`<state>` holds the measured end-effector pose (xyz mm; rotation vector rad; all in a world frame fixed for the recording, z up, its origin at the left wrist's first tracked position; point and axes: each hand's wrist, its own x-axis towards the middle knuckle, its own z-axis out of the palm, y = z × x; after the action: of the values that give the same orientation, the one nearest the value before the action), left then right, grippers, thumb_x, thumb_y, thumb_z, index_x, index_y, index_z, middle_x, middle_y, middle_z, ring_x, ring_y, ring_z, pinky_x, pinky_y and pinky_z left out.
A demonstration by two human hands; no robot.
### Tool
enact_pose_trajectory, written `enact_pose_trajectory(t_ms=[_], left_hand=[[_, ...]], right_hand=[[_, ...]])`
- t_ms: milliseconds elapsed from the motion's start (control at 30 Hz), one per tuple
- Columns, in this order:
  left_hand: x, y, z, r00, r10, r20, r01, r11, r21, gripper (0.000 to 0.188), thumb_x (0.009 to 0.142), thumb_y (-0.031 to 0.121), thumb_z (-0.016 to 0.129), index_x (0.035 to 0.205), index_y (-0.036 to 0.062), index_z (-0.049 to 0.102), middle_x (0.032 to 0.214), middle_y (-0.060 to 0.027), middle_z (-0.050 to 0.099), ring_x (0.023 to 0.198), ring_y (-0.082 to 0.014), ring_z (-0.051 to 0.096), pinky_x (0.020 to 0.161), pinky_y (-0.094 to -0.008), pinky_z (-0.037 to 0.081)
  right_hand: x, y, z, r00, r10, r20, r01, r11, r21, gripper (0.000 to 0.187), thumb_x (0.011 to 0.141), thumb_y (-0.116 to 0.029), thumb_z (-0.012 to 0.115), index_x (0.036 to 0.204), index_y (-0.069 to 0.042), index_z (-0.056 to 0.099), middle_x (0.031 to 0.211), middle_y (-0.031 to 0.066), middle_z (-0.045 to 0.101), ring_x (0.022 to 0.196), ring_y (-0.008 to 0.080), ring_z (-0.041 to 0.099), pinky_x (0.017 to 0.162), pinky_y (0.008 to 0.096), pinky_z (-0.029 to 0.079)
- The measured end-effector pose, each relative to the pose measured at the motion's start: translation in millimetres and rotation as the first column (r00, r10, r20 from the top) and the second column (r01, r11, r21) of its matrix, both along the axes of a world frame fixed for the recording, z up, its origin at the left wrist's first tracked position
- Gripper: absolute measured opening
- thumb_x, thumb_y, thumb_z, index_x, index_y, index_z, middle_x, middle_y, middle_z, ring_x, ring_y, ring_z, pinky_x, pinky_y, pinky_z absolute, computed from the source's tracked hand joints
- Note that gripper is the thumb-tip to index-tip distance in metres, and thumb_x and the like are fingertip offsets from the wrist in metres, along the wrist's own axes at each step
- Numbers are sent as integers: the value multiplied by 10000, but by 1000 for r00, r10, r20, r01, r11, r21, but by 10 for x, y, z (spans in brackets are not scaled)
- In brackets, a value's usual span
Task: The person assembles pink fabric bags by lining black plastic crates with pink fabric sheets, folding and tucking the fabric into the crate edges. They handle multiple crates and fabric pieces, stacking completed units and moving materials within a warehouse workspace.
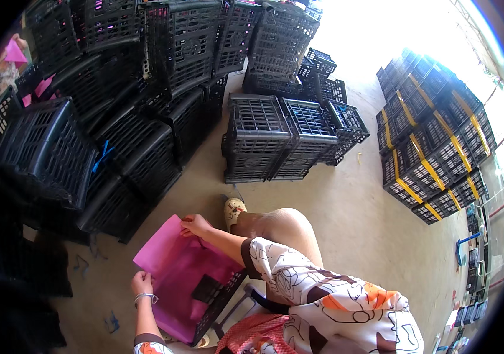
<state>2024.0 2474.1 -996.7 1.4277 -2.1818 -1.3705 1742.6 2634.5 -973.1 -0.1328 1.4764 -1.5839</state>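
A bright pink sheet lines a black plastic crate standing close in front of my body. The sheet's far part is lifted and paler, standing up past the crate. My right hand has its fingers closed on the upper right edge of the sheet. At the sheet's left edge, nearer to me, my left hand, with a bracelet at the wrist, pinches it too. A dark rectangular patch shows on the pink near the crate's right side; I cannot tell what it is.
Black crates are stacked high on the left, with more crates ahead. At right stands a crate stack bound with yellow straps. Blue scraps lie on the concrete floor. Another person's hand shows far left.
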Motion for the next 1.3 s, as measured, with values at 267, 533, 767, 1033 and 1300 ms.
enact_pose_trajectory(t_ms=[267,533,767,1033,1300], left_hand=[[-200,351,366,995,-56,86,98,778,-621,603,724,55,681,1278,37,442,1244,-212,526,1172,-374,485,1016,-455,355],[-302,529,12,881,-307,361,463,721,-516,526,798,186,645,1286,102,469,1258,-124,537,1194,-311,462,1001,-463,347],[-216,524,93,841,-300,451,483,791,-375,410,835,187,597,1229,121,502,1136,-121,592,1062,-315,552,935,-435,414],[-254,521,71,834,-317,453,513,748,-421,374,842,170,584,1203,121,503,1119,-134,601,1038,-323,561,910,-428,430],[-199,506,-17,804,-273,529,547,688,-477,134,862,92,480,990,92,518,905,-128,629,865,-303,622,792,-416,479]], right_hand=[[161,-30,331,653,169,-738,38,966,255,287,837,-111,602,1112,-30,591,947,154,640,780,256,647,700,353,513],[-45,178,-206,612,-23,-790,150,985,88,148,882,-101,607,928,29,661,908,73,678,838,125,595,755,266,472],[4,165,84,250,171,-953,21,983,181,227,836,-213,614,981,-43,652,1008,120,644,953,333,579,847,380,465],[-59,188,-63,81,585,-807,-442,747,497,259,832,-233,609,1052,-98,627,1041,126,634,999,323,574,846,421,462],[221,180,76,-231,314,-921,-111,932,345,304,822,-258,603,1060,-69,597,1028,175,615,995,351,571,840,436,454]])
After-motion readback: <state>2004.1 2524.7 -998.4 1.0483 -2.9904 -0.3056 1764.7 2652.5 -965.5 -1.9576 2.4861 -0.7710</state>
